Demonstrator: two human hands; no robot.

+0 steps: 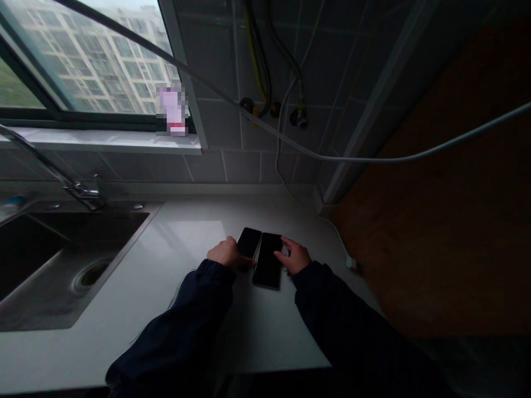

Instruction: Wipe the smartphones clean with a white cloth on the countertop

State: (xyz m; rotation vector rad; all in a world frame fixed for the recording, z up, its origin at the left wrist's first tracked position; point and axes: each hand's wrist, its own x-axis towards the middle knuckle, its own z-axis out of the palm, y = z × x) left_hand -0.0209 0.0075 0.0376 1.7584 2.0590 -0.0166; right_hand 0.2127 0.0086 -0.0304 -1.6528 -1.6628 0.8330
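Note:
Two flat black slabs that look like smartphones lie side by side on the white countertop, close together and slightly angled to each other. My left hand (225, 252) grips the left smartphone (249, 241), its thumb lying across the lower end toward the gap. Around the right edge of the right smartphone (267, 261) closes my right hand (297, 257), thumb on the dark face and fingers along the side. A small pale thing shows under my right fingers, too dim to name. The right smartphone sits a little nearer to me than the left one.
A steel sink (124, 265) with a faucet (85, 193) is on the left. A white cable (373, 160) stretches across above the counter (174, 309). Another thin cable ends in a white plug (350, 262) beside the brown panel (435, 221). A blurred-out item stands on the windowsill (124, 139).

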